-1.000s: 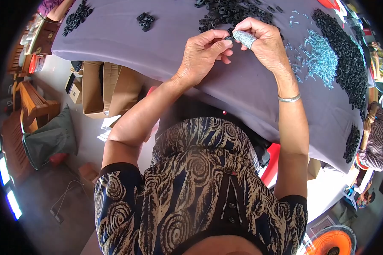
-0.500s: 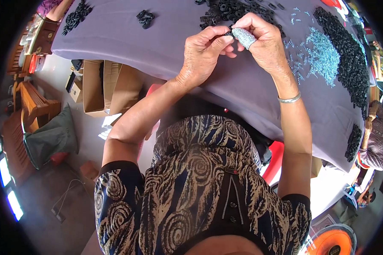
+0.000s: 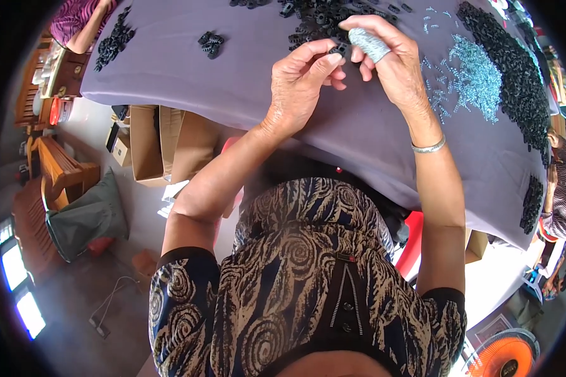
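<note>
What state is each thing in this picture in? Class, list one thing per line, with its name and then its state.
Left hand: raised over the table, fingers pinching a small black part.
Right hand: fingers curled at the same part, grey cot on one finger.
Silver springs: loose, spread on the purple cloth.
Black parts: heaped.
Bangle: on the right wrist.

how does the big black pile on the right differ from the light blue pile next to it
The black pile is dark and runs in a long curved band near the table's far right edge; the light blue pile is pale and shiny, in a smaller patch nearer the right hand. The black pile looks dense and chunky; the light blue pile is thin slivers, with strays scattered around it. Both lie loose on the purple cloth, untouched by either hand.
</note>
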Action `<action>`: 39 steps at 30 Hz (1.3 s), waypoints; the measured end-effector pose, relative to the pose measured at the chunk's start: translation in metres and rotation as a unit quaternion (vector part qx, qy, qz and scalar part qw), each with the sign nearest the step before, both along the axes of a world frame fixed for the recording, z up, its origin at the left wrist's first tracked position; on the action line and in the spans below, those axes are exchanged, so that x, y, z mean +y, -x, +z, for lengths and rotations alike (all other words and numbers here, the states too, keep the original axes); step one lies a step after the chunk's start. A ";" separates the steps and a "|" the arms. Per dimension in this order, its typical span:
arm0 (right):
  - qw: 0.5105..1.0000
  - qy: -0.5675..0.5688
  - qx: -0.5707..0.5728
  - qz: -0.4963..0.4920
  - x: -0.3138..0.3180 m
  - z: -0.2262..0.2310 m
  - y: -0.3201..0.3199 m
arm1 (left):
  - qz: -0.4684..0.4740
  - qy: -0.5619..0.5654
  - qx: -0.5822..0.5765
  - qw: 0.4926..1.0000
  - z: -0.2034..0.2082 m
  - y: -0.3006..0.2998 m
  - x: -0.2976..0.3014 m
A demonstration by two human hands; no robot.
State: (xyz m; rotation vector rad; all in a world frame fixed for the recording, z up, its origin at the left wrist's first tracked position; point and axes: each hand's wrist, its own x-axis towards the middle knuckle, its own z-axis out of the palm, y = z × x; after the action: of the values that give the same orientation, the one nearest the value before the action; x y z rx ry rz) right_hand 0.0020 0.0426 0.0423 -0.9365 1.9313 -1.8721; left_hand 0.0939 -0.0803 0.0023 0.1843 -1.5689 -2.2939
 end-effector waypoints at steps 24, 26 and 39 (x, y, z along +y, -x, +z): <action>0.879 -0.014 -0.432 0.201 0.003 -0.022 -0.002 | 0.012 0.046 0.071 0.996 -0.002 -0.009 0.003; 0.889 -0.024 -0.420 0.180 0.003 -0.013 0.002 | 0.034 0.070 0.028 0.997 0.002 -0.004 0.000; 0.979 -0.136 0.125 0.082 0.008 -0.003 0.011 | -0.076 0.037 -0.045 0.995 0.004 -0.007 -0.006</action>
State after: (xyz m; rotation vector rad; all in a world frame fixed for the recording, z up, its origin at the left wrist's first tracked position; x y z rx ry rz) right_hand -0.0092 0.0502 0.0398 -1.2457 2.1083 -1.4106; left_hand 0.1009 -0.0860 0.0066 0.1550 -1.7669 -2.3653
